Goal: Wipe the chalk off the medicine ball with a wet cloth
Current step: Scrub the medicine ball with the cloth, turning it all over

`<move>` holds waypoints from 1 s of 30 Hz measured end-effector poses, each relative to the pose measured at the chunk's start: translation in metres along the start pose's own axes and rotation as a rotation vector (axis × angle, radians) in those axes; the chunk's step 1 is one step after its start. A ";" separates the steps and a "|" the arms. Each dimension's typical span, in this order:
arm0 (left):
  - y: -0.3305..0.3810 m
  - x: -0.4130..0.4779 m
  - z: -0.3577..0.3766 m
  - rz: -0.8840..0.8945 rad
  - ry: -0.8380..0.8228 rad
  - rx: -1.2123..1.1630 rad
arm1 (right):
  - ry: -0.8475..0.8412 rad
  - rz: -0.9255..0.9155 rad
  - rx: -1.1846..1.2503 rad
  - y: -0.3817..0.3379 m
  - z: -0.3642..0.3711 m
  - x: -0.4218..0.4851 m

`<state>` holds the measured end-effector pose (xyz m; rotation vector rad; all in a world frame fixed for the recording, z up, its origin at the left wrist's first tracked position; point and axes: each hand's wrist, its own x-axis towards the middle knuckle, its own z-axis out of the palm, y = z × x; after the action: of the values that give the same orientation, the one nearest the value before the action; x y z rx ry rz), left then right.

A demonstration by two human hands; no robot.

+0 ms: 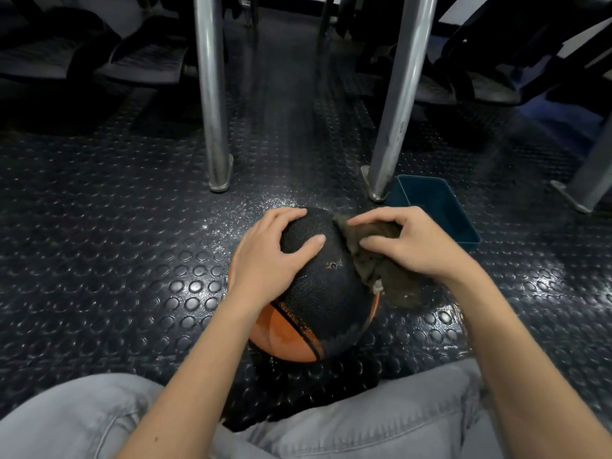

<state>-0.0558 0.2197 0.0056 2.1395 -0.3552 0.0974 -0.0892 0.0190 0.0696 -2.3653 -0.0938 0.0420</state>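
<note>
The medicine ball [326, 293] sits on the floor directly in front of the person's knees [364, 422], black panel up, orange panel toward the person.

The left hand [273, 256] lies spread wide over the ball's upper left, palm and thumb pressing. In my judgement it is there to stop the ball from rolling under the wiping.

The right hand [409, 243] has its fingers bent and bunches the cloth [372, 263] against the ball's right side, the loose end trailing to the floor. This is a working grip, mid-wipe.

A blue tub [440, 207] stands just beyond that hand — likely placed for re-wetting; its contents cannot be made out.

The floor [132, 233] is dark studded rubber, glistening near the cloth, with pale specks beyond the ball — chalk or droplets, undetermined. Metal posts [212, 94] rise behind; the surrounding room is dim.
</note>
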 end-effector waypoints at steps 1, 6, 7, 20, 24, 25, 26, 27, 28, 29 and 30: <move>0.000 0.000 0.000 0.002 -0.003 -0.006 | 0.005 0.055 -0.025 0.009 -0.001 0.004; 0.004 -0.002 0.002 0.021 -0.008 0.023 | 0.300 0.027 -0.105 0.019 0.005 0.011; 0.004 -0.002 0.002 0.023 -0.008 0.027 | 0.336 -0.068 0.000 0.012 0.005 0.010; 0.002 -0.002 -0.001 0.008 -0.010 0.001 | 0.330 -0.053 0.011 0.004 0.006 0.004; 0.004 0.000 0.001 0.009 -0.010 0.002 | 0.185 -0.029 0.082 0.005 0.011 0.007; 0.004 0.001 0.001 0.008 -0.014 0.003 | 0.212 0.044 0.005 0.016 0.010 0.009; 0.004 0.001 0.001 0.005 -0.019 0.004 | 0.233 0.125 -0.102 0.024 0.009 0.010; 0.003 0.000 0.001 0.003 -0.023 0.004 | 0.252 0.200 -0.199 0.030 0.009 0.010; 0.003 0.000 0.001 0.002 -0.026 0.001 | 0.284 0.245 -0.233 0.033 0.008 0.010; 0.003 0.000 0.000 0.000 -0.025 -0.004 | 0.339 0.237 -0.194 0.032 0.007 0.011; 0.002 -0.001 -0.001 -0.001 -0.020 -0.007 | 0.408 0.179 -0.075 0.026 0.006 0.012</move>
<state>-0.0571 0.2195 0.0077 2.1351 -0.3659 0.0744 -0.0761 0.0059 0.0473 -2.4009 0.3175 -0.3625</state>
